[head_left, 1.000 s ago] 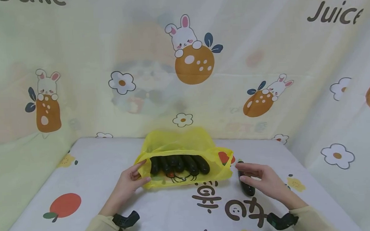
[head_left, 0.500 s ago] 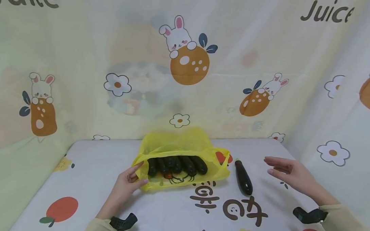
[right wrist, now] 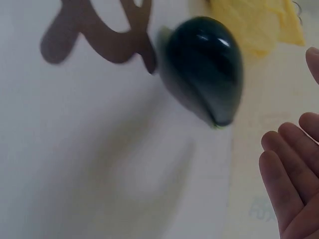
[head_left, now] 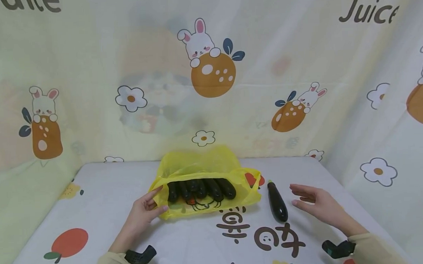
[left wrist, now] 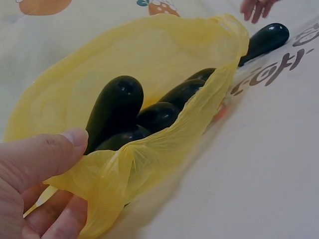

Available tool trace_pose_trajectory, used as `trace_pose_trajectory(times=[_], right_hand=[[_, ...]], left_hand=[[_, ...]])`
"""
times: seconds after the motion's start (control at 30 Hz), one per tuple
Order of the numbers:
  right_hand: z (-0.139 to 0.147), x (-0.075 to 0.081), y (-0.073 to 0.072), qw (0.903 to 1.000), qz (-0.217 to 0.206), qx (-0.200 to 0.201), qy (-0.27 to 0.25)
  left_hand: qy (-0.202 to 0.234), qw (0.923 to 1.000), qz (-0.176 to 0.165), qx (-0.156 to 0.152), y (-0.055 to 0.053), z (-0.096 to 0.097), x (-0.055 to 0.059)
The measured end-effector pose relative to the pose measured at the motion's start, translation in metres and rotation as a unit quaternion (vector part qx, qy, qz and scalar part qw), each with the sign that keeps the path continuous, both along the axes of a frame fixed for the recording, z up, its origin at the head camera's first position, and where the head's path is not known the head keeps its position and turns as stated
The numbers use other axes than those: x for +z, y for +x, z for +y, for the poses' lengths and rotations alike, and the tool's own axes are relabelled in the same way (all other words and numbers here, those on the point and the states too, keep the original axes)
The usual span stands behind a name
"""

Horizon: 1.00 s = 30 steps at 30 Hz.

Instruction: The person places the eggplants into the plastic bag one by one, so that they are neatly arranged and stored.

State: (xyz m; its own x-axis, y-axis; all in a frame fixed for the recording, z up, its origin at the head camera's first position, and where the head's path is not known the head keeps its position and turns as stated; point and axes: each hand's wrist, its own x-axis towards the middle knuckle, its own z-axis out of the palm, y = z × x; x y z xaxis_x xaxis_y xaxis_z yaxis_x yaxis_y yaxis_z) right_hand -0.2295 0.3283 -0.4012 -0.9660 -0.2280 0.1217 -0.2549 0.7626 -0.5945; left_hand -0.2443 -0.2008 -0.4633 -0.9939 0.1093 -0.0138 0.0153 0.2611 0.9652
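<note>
A yellow plastic bag [head_left: 248, 191] lies on its side with its mouth toward me, several dark eggplants [head_left: 213, 189] inside it. My left hand [head_left: 142, 210] pinches the left edge of the bag's mouth; in the left wrist view the thumb [left wrist: 55, 152] lies over the rim and the other fingers sit beneath the film. One more eggplant [head_left: 277, 202] with a green stem end lies on the table right of the bag. Just to its right is my right hand [head_left: 319, 204], fingers extended, holding nothing. The right wrist view shows that loose eggplant [right wrist: 204, 69] apart from the fingertips [right wrist: 271, 159].
A white printed cloth [head_left: 187, 241] covers the table, with fruit pictures and brown lettering. Behind the bag hangs a pale curtain [head_left: 160, 64] with rabbit prints, and more curtain stands along both sides. Each wrist wears a black device [head_left: 140, 257].
My right hand was over the loose eggplant, moved off to the right, and has now come partway back left. The left hand keeps its hold on the bag; the eggplants stay put.
</note>
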Motion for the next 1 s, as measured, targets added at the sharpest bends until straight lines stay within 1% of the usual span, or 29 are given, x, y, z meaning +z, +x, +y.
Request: trace_pose_trajectory(times=[0.1,0.2,0.33,0.47,0.63,0.77,1.0], right_hand=[[-0.01,-0.011,-0.001,0.9998,-0.02,0.0,0.001],[-0.019,-0.019,-0.002,0.9991,-0.04,-0.009,-0.004],[-0.028,-0.028,-0.005,0.9989,-0.045,-0.015,-0.008],[-0.035,-0.036,-0.008,0.9983,-0.053,-0.025,0.006],[-0.038,-0.037,-0.012,0.9946,-0.089,-0.047,0.025],[-0.038,-0.034,-0.014,0.9916,-0.112,-0.06,0.025],[-0.039,-0.035,-0.016,0.9902,-0.123,-0.064,0.015]], left_hand=[[0.007,1.0,0.002,0.001,0.0,0.001,-0.001],[0.006,1.0,0.002,0.003,0.0,0.002,-0.001],[0.005,1.0,0.002,0.004,0.0,0.003,-0.001],[0.011,0.9999,0.004,0.0,0.0,0.002,0.0],[0.012,0.9999,0.009,-0.004,-0.001,0.001,-0.001],[0.013,0.9999,0.01,-0.001,-0.001,0.001,-0.001],[0.012,0.9999,0.01,0.002,0.0,0.0,0.001]])
